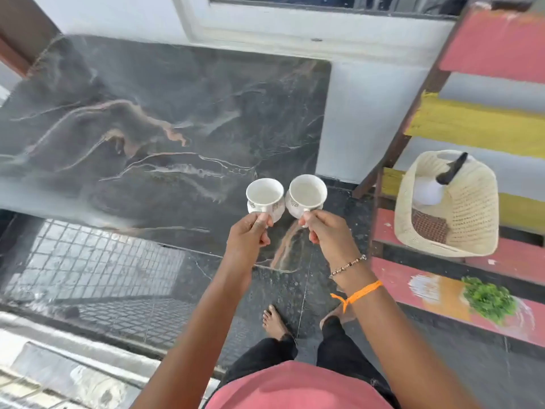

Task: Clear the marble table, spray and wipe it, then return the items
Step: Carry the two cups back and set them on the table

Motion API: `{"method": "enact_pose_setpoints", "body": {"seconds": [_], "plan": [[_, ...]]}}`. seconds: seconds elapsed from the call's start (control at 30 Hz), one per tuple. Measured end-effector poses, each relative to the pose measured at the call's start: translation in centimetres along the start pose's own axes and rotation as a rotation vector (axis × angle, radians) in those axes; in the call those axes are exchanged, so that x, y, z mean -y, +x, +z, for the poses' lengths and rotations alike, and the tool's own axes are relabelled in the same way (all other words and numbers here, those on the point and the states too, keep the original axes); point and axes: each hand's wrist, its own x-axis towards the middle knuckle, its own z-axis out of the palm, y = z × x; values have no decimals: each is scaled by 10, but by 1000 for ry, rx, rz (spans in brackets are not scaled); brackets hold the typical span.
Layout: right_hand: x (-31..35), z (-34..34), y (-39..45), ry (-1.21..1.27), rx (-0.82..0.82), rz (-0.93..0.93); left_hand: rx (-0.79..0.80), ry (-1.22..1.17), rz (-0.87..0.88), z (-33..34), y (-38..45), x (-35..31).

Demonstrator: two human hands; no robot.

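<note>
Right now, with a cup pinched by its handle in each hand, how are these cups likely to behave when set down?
The left cup and right cup look glazed ceramic, so probably rigid, breakable. They nearly touch, so they may clink. Both look empty, so likely light; the marble table looks hard.

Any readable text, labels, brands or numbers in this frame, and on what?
None can be read.
Left cup: dark printed marks on the side, too small and blurred to tell if they are text.
Right cup: the same.
Basket, spray bottle, marble table: no text visible.
</note>
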Motion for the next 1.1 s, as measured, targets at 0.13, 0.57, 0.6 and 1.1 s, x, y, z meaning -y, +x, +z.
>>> {"method": "enact_pose_setpoints", "body": {"seconds": [0.13,0.57,0.6,1.1], "plan": [[12,67,-2,-41,127,-19,-131,-110,-11,-62,-11,5],[50,257,25,-100,484,-113,-495,-247,56,-226,-1,-2],[51,269,29,-100,489,-119,-505,-250,62,-236,4,-3],[86,471,127,-118,381,-39,-423,-59,27,-427,155,-35]]}}
